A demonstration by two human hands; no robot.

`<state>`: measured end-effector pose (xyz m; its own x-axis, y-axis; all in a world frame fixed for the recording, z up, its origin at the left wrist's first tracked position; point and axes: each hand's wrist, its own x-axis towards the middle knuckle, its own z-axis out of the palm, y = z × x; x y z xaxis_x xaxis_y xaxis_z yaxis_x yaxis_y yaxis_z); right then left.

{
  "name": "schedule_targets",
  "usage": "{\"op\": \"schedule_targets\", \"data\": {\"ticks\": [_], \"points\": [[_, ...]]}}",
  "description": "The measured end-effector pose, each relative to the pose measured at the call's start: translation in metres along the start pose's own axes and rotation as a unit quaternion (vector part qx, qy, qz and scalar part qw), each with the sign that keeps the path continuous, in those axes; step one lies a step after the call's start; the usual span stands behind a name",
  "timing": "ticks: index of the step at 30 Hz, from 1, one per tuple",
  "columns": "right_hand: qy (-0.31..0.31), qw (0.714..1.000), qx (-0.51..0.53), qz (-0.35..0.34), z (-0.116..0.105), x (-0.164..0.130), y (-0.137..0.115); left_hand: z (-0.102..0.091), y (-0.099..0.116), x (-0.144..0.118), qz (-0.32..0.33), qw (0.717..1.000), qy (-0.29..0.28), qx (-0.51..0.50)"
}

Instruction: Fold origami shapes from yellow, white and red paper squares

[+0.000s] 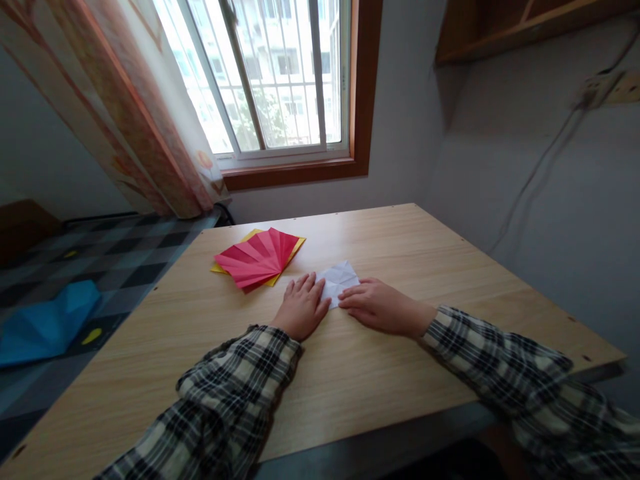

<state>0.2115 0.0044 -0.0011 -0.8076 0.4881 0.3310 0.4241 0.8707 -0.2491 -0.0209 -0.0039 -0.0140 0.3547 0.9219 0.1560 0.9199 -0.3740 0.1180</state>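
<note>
A small white folded paper (341,277) lies on the wooden table (400,253). My left hand (301,307) lies flat with its fingers pressing the paper's left edge. From the right, my right hand (377,305) presses its fingertips on the paper's near edge. Neither hand lifts the paper. Both arms wear plaid sleeves.
A fanned stack of red and yellow paper sheets (260,257) lies left of the hands. A blue bag (47,323) sits on the checkered floor at the left. A window and a curtain (150,133) stand behind; grey walls run along the table's right side.
</note>
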Motion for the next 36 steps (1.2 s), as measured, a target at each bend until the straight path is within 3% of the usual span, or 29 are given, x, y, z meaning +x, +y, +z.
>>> {"op": "schedule_targets", "data": {"ticks": [13,23,36], "points": [[0.001,0.991,-0.067,0.112,-0.020,-0.001,0.000,-0.001,0.000,-0.001,-0.055,0.998,0.018,0.013],[0.005,0.988,-0.077,0.132,-0.018,-0.003,0.002,-0.008,0.005,-0.001,-0.061,0.998,0.010,-0.010],[-0.003,0.986,-0.100,0.137,-0.019,-0.003,0.002,-0.008,0.002,0.000,-0.047,0.996,0.073,-0.012]]}}
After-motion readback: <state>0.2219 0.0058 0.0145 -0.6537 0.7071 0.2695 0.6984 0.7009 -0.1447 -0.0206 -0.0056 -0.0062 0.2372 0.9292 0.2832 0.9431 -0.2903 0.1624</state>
